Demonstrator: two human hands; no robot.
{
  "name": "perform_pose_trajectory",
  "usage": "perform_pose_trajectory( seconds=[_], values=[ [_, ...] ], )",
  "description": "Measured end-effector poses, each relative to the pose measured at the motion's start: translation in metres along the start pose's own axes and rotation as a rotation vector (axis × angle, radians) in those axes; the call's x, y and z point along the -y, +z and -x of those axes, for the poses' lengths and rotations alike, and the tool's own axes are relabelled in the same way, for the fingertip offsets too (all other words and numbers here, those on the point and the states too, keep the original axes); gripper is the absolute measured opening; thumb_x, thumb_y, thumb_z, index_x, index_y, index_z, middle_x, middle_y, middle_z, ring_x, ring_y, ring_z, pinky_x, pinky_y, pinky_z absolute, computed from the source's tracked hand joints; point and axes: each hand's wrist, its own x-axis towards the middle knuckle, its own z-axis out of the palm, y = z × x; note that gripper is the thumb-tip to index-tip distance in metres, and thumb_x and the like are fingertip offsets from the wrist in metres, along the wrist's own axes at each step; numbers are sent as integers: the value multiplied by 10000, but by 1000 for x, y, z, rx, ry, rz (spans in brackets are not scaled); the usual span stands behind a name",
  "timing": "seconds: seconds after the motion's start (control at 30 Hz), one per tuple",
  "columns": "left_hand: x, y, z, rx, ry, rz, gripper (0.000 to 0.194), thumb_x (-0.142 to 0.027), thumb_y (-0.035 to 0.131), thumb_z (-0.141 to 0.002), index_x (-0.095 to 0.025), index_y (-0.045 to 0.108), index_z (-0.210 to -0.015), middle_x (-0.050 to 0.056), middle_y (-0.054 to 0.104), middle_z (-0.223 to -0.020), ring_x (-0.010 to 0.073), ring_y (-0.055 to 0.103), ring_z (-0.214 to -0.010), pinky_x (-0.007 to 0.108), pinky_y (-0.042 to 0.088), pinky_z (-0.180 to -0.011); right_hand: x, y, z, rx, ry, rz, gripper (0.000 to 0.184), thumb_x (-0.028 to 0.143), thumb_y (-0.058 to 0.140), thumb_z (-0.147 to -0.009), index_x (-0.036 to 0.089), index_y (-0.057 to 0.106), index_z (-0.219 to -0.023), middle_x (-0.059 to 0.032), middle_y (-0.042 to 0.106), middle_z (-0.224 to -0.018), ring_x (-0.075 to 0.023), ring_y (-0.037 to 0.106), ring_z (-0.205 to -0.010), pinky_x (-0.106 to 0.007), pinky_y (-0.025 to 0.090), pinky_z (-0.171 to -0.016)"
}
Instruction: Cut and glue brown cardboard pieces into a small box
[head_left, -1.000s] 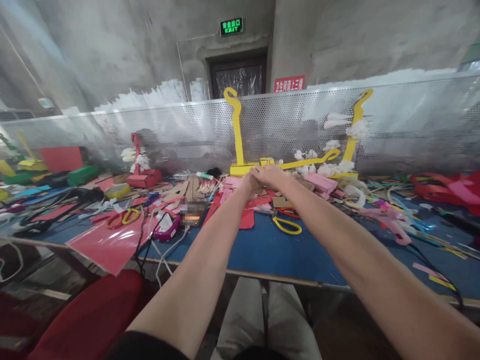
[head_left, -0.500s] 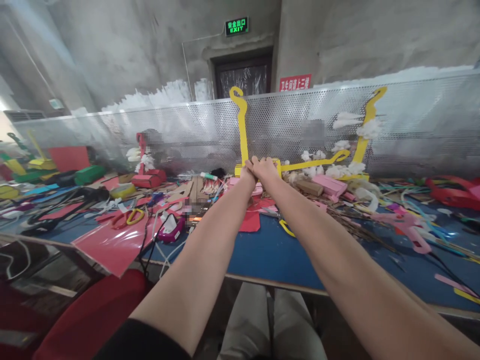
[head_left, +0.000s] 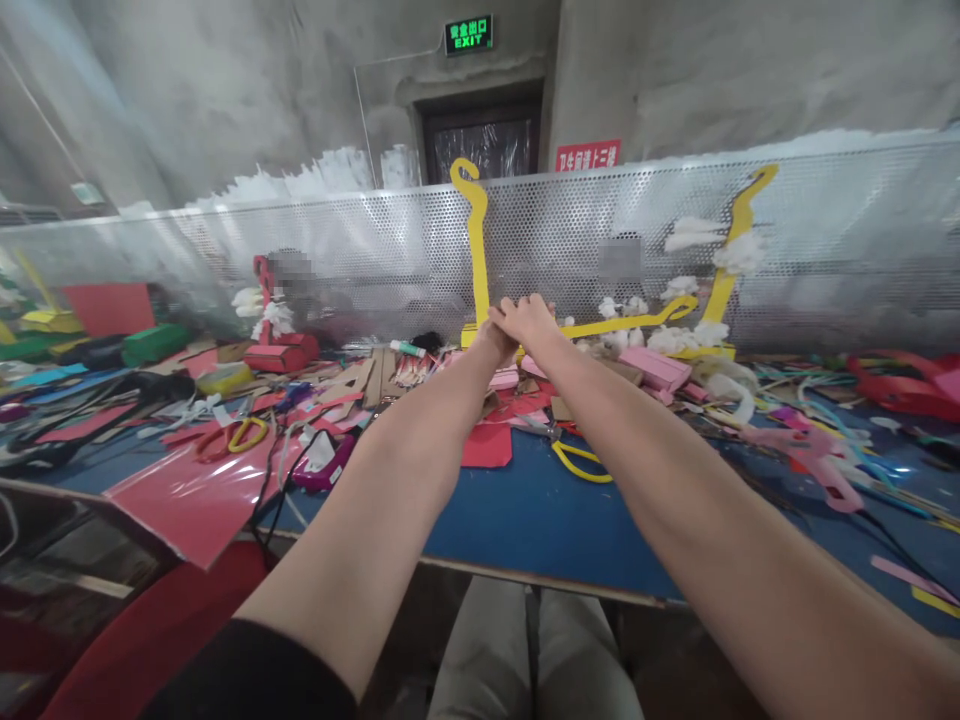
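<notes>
Both my arms are stretched straight out over the blue table (head_left: 540, 525). My right hand (head_left: 531, 318) lies over my left hand (head_left: 493, 342) and clasps it, above the craft litter at the table's far side. My left hand's fingers are hidden under the right one. Neither hand touches anything on the table. Just behind the hands stands a yellow cardboard frame (head_left: 475, 250) with white cotton tufts (head_left: 679, 340) on it. Yellow-handled scissors (head_left: 577, 463) lie on the table below my right forearm.
Paper scraps, pink boxes (head_left: 654, 366) and cables cover the table. A red sheet (head_left: 187, 500), a purple device (head_left: 322, 465) and more scissors (head_left: 238, 436) lie at the left. A perforated metal screen (head_left: 352, 260) closes the table's back. A red chair (head_left: 142, 650) stands at the lower left.
My clasped hands have risen slightly and stayed together at arm's length. The view has shifted a little; nothing on the table moved.
</notes>
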Motion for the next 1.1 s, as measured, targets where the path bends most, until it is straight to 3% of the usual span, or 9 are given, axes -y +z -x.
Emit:
perform_pose_trajectory(
  seconds=[0.1, 0.2, 0.27, 0.37, 0.53, 0.7, 0.9, 1.1],
  values=[
    [1, -6, -1, -19, 21, -77, 398, -357, 636, -950, -175, 587, -1301, 112, 588, -1351, 274, 608, -1179, 516, 521, -984, -10, -6, -1, -4, -22, -16, 376, 348, 622, -981, 179, 577, -1314, -97, 624, -1280, -249, 645, -1090, -480, 550, -926],
    [9, -15, 4, -56, 72, -112, 447, -294, 600, -959, -163, 542, -1383, 145, 517, -1470, 330, 487, -1344, 567, 392, -1101, -20, -16, -4, 6, -61, -47, 400, 349, 623, -979, 182, 560, -1337, -101, 614, -1294, -254, 639, -1099, -491, 540, -939],
    [20, -19, 11, -74, 122, -117, 499, -198, 533, -953, -116, 496, -1444, 186, 469, -1531, 351, 386, -1429, 530, 290, -1161, -23, -23, -7, 19, -106, -81, 420, 341, 626, -977, 187, 543, -1359, -100, 609, -1298, -250, 641, -1087, -483, 544, -929],
    [39, -20, 24, -81, 179, -126, 508, -167, 463, -944, -96, 506, -1446, 185, 502, -1517, 327, 389, -1437, 480, 236, -1175, -18, -29, -13, 26, -163, -150, 437, 326, 633, -973, 194, 528, -1375, -97, 606, -1300, -244, 645, -1072, -470, 553, -914],
    [64, -10, 44, -71, 246, -156, 456, -187, 452, -946, -82, 595, -1366, 191, 598, -1426, 314, 486, -1374, 456, 287, -1142, 7, -22, -18, -15, -155, -275, 392, 335, 636, -973, 179, 566, -1326, -98, 615, -1288, -241, 648, -1072, -460, 563, -903],
    [70, 9, 56, -63, 338, -197, 400, -183, 488, -966, -37, 608, -1318, 227, 600, -1399, 321, 500, -1359, 498, 335, -1133, 25, 3, -14, -53, -120, -389, 359, 340, 633, -975, 172, 591, -1290, -95, 628, -1272, -237, 653, -1070, -454, 567, -900],
    [74, 24, 54, -45, 434, -246, 355, -344, 630, -955, -153, 616, -1254, 114, 618, -1317, 266, 617, -1173, 508, 511, -999, 28, 33, -9, -83, -76, -507, 351, 346, 632, -976, 169, 597, -1278, -92, 636, -1255, -232, 659, -1055, -448, 571, -892],
    [77, 22, 42, -57, 487, -268, 340, -330, 633, -954, -150, 621, -1241, 116, 619, -1313, 271, 612, -1185, 511, 513, -999, 20, 41, -9, -145, -42, -595, 360, 347, 634, -975, 171, 594, -1286, -95, 629, -1273, -240, 651, -1079, -462, 561, -912]
  ],
)
